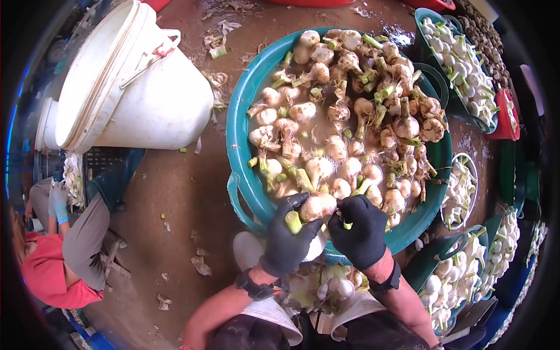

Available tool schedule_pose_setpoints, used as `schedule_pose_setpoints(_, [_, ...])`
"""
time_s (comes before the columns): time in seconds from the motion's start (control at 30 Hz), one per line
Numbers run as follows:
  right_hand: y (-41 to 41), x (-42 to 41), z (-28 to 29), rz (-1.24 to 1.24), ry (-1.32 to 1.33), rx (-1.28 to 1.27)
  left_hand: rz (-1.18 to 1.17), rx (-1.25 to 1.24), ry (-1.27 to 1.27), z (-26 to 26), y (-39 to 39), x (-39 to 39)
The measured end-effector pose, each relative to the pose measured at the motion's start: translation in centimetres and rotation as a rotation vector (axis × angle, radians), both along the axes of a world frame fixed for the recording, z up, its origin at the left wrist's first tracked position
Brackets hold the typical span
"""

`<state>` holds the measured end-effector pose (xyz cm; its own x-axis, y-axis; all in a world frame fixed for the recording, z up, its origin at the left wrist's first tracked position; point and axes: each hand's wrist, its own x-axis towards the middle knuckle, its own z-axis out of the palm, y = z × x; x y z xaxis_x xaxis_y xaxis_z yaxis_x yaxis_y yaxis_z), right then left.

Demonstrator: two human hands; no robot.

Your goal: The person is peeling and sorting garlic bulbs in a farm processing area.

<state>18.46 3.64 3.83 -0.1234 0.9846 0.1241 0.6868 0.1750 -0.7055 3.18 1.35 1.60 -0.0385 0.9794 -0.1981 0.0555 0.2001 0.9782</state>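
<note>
My left hand [289, 236], in a black glove, grips a garlic bulb [318, 207] over the near rim of a large green plastic tub [239, 127]. The bulb's cut green stem [293, 222] pokes out between thumb and fingers. Close against the bulb's right side is my right hand [359, 229], also black-gloved, with its fingers curled in. A small green-and-white scrap [348, 225] shows at those fingers; what else they pinch is hidden. Inside the tub, unpeeled, dirt-stained garlic bulbs [302, 112] with short stems sit in murky water [314, 131].
A white plastic bucket [162, 96] lies tilted at upper left. Cleaned garlic fills green tubs [447, 252] and a white-rimmed container [474, 175] at right. Skins and garlic [334, 280] lie between my knees. A person in red [57, 271] sits at left. Peel scraps [201, 264] litter the floor.
</note>
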Motion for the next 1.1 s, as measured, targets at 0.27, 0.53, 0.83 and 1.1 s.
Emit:
schedule_pose_setpoints(0.27, [1.2,3.5,-2.7,-0.058,-0.079,-0.079,-0.110,-0.217,-0.284,1.5,0.6,-0.8])
schedule_pose_setpoints(0.53, [1.5,1.9,1.4,0.312,0.355,-0.317,-0.158,0.010,0.082,0.6,0.2,-1.0])
schedule_pose_setpoints(0.83, [-0.3,0.0,-0.5,0.030,0.475,-0.250,-0.032,-0.095,0.002,0.2,-0.2,0.2])
schedule_pose_setpoints(1.1, [-0.1,0.0,0.8,-0.018,0.115,0.036,-0.030,0.071,0.193,-0.5,-0.4,0.0])
